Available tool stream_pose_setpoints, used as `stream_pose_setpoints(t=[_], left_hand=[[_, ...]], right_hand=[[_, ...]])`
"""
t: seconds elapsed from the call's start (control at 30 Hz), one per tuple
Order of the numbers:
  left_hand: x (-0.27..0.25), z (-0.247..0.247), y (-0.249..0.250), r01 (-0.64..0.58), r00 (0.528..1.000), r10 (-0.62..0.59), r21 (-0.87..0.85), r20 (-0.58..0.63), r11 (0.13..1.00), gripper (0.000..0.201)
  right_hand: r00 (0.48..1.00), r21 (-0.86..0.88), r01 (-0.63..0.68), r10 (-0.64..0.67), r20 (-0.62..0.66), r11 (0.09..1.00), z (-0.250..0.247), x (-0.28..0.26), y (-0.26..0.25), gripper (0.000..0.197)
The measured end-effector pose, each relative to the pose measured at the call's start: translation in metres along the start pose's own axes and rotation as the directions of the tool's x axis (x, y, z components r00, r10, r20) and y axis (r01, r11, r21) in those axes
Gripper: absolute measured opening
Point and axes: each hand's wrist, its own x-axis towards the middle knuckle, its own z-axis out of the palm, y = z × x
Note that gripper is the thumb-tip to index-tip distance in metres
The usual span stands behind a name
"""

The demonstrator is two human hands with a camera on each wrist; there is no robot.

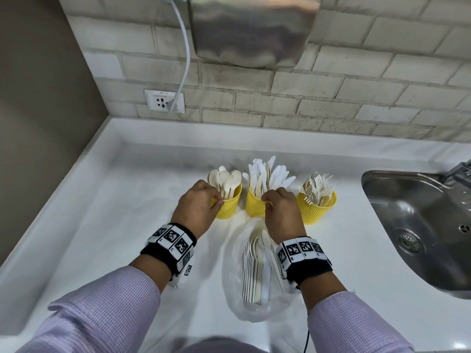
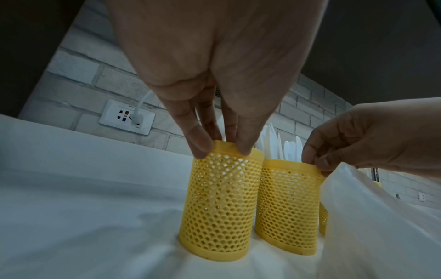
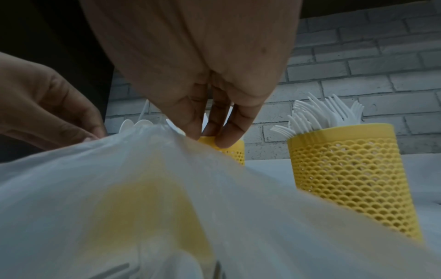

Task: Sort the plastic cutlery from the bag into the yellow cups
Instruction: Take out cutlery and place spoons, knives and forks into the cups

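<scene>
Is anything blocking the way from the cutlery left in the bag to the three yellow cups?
Nothing solid. The remaining white plastic cutlery lies inside the clear plastic bag, directly in front of the yellow perforated cups. Only the bag's film covers it, and both hands, left hand and right hand, are at the cup rims.

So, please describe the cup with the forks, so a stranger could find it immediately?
Start at the steel sink. Three yellow mesh cups stand in a row on the white counter left of it. The fork cup is nearest the sink, the only one no hand touches.
</scene>
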Motion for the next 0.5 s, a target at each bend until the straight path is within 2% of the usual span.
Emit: stream_pose_setpoints(t=[0.5], left_hand=[[0.0013, -0.0097, 0.0019, -0.008, 1.000, 0.006, 0.083, 0.031, 0.996, 0.011]], right_hand=[[0.998, -0.019, -0.060, 0.061, 0.009, 0.998, -0.0079, 0.0021, 0.0006, 0.021]])
